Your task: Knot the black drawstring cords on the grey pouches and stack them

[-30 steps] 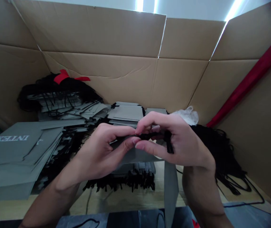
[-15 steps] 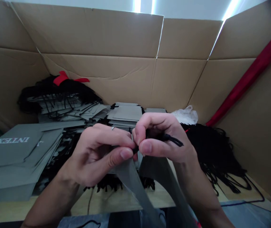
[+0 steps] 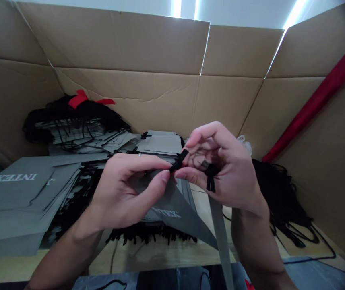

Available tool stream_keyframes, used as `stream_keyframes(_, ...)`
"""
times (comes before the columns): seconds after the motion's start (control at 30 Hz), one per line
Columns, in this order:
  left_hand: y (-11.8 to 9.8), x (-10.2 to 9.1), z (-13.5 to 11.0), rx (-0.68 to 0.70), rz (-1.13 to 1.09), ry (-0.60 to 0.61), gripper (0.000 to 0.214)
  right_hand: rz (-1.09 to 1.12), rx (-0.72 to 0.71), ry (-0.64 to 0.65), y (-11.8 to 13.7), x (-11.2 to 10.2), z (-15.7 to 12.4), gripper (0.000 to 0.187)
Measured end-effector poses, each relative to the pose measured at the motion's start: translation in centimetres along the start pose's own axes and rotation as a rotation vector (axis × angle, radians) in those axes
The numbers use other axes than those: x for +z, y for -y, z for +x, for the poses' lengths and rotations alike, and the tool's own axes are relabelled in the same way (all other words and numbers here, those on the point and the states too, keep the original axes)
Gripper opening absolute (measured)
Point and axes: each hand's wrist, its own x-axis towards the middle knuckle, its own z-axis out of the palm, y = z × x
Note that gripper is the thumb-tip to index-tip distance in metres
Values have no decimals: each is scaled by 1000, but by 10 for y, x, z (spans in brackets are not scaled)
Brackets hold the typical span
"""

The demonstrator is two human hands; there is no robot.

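Observation:
My left hand (image 3: 127,189) pinches the top edge of a grey paper bag (image 3: 178,213) between thumb and forefinger. My right hand (image 3: 220,169) pinches the tip of a black cord (image 3: 178,161) right at that edge, and the cord's other end (image 3: 211,177) hangs between its curled fingers. The bag slopes down from my hands toward my lap, with pale lettering on its side. Both hands meet in the middle of the view, above the table.
Stacks of flat grey bags (image 3: 18,193) with black cord handles cover the wooden table (image 3: 148,253) left and centre. A heap of loose black cords (image 3: 281,197) lies at the right. Cardboard walls (image 3: 148,72) enclose the table; a red strip (image 3: 314,100) runs up the right.
My right hand has risen and opened its upper fingers, drawing the cord tip up clear of the bag's edge. The bag has turned so that its lettered side shows.

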Motion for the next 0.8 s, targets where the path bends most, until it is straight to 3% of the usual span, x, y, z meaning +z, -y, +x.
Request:
stream_keyframes(0.1, 2, 1, -3, -76, -61, 1, 8, -131, -107, -38, 0, -1, -1, 37)
stream_keyframes(0.2, 4, 3, -4, -47, -43, -17, 6, -333, -168, -32, 5, -1, -2, 21)
stream_keyframes(0.4, 7, 1, 0, 72, -17, 66, 8, -504, -237, -16, 12, 1, -3, 21)
stream_keyframes(0.53, 8, 1, 1, 100, 4, 113, 8, -530, -223, 7, 12, -1, -2, 20)
stream_keyframes(0.67, 9, 2, -2, 81, 45, 25, 19, -500, -158, -13, 12, -2, -3, 21)
stream_keyframes(0.8, 10, 0, -4, 267, 147, -2, 23, -469, -80, -4, 14, -2, -4, 19)
